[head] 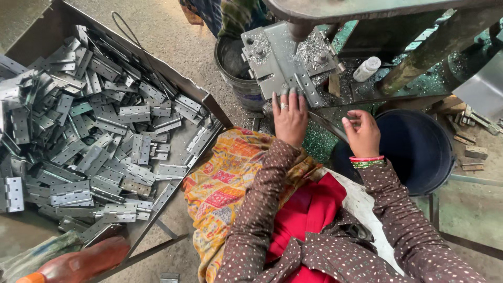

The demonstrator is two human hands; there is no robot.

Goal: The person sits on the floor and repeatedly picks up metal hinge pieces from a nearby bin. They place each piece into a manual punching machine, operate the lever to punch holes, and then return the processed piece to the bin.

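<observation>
The left hand [290, 116] was laid flat, fingers spread and extended, with its fingertips pressed on the near edge of a metal hinge [289, 78] that was seated on the steel plate [272, 55] of a press machine, directly beneath the round punch [300, 30]. A ring was worn on one finger of that hand. The right hand [361, 133] was held apart from the machine, just above the rim of a dark blue bucket [419, 149], its fingers loosely curled and nothing seen between them; red and green bangles were worn at its wrist. Metal shavings were scattered over the plate and the worktop [346, 86] around it, where a small white bottle [366, 68] was lying on its side. A dark metal pail [236, 68] was placed just left of the machine. Well to the left, a large shallow tray [207, 102] was heaped with many loose hinges [94, 136] of the same kind. A patterned orange cloth [230, 183] was spread over the lap, and an orange plastic bottle [78, 264] was lying at the lower left corner.
</observation>
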